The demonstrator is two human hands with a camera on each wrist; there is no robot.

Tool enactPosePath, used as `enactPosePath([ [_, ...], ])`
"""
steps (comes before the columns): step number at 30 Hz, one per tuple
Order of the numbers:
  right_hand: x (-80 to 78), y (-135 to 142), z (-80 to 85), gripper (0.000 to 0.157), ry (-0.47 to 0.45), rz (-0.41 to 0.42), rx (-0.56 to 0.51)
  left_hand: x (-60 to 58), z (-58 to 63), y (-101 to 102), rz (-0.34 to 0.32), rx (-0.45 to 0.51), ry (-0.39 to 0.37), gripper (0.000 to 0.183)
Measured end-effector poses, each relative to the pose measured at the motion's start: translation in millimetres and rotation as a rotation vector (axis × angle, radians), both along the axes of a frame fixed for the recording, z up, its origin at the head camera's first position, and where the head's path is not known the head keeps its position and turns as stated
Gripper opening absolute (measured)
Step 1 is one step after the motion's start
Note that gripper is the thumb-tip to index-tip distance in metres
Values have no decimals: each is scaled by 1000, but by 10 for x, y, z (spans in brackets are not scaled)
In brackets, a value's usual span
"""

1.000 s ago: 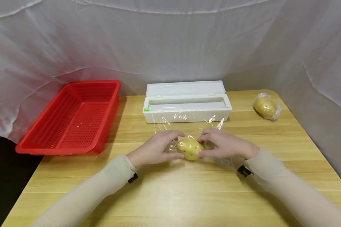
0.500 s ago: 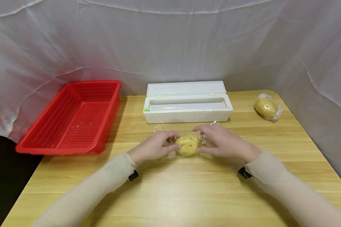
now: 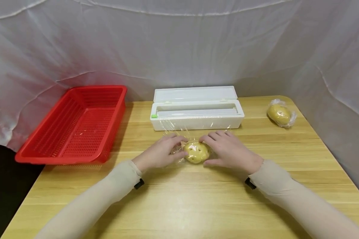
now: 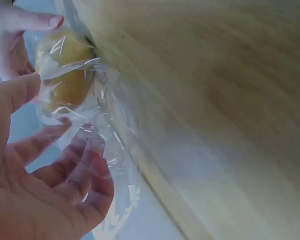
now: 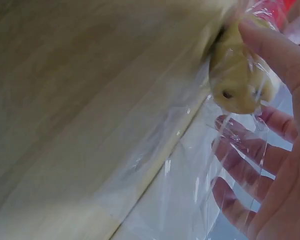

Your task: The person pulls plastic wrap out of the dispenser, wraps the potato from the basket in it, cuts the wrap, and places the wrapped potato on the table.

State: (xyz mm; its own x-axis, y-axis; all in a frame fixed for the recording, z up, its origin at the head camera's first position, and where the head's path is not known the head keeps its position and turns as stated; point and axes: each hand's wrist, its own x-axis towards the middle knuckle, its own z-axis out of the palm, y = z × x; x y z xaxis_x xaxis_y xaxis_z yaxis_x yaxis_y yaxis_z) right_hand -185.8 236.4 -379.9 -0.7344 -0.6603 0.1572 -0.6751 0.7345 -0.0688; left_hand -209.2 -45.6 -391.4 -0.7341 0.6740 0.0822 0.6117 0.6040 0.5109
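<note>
A yellow potato (image 3: 196, 153) lies in clear plastic wrap (image 4: 127, 150) at the middle of the wooden table. Its left end is between the thumb and fingers of my left hand (image 3: 162, 152). My right hand (image 3: 227, 151) holds the opposite end, thumb on the near side and fingertips over the far side. In the right wrist view the film stretches across the right fingers, and the potato (image 5: 235, 75) shows dark eyes under it. The wrap runs back to a white dispenser box (image 3: 197, 123), whose lid stands up.
At the left rear stands a red plastic basket (image 3: 100, 156). Another wrapped potato (image 3: 279, 114) lies at the right rear of the table (image 3: 179, 205). A green slider (image 3: 154, 116) sits on the dispenser's left front edge. Grey cloth (image 3: 167, 43) hangs behind and beside the table.
The potato has turned over in the wrap and shifted slightly left and back. My right hand has moved left, its fingers now closer over the potato's far side. My left hand moved only slightly.
</note>
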Motion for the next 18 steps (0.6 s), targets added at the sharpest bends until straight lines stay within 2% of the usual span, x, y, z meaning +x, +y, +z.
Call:
enactPosePath([
  [4,-36,-14,-19,77,5,-7,-3,71,6,40,-23,-53,222,65],
  [7,-85,-24,-32,74,-18,-17,-10,92,-8,68,-28,-110,321,71],
  [13,-219,-14,-31,70,-109,-25,-50,64,-40,112,21,-173,334,71],
  [18,-304,3,-26,65,-110,20,-85,-23,-69,143,39,-154,309,65],
])
